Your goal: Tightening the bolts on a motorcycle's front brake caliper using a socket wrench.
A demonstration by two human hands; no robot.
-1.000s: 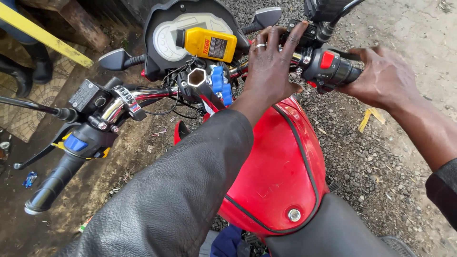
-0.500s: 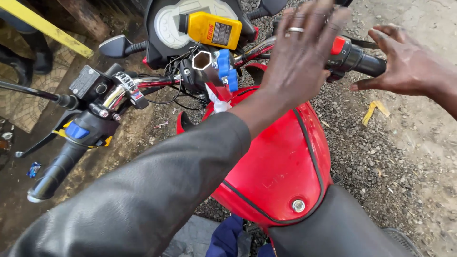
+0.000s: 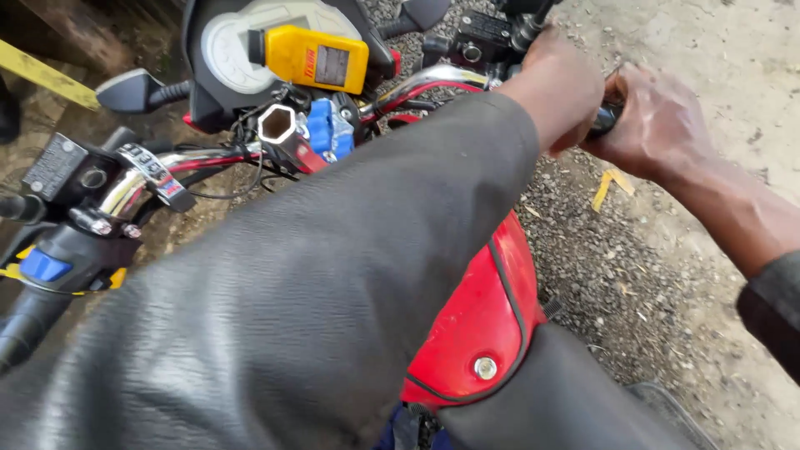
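I sit over a red motorcycle with a red fuel tank (image 3: pixel 475 308). My left hand (image 3: pixel 558 87), in a black leather sleeve, reaches across the bike and is closed around the chrome handlebar (image 3: pixel 433 79) at its right end. My right hand (image 3: pixel 658 121) is wrapped around the black right handlebar grip (image 3: pixel 604 121), right beside the left hand. The grip is mostly hidden under both hands.
A yellow bottle (image 3: pixel 312 57) lies on the instrument dial. A hexagonal socket tube (image 3: pixel 279 125) and a blue part (image 3: pixel 331 132) stand at the steering head. The left grip (image 3: pixel 33 308), a mirror (image 3: pixel 129 90) and the black seat (image 3: pixel 542 400) are visible. Gravel ground with a yellow scrap (image 3: pixel 611 185) lies right.
Both hands were spread open above the right handlebar half a second ago. Now both have closed on the right end of the bar, and the view has swung closer.
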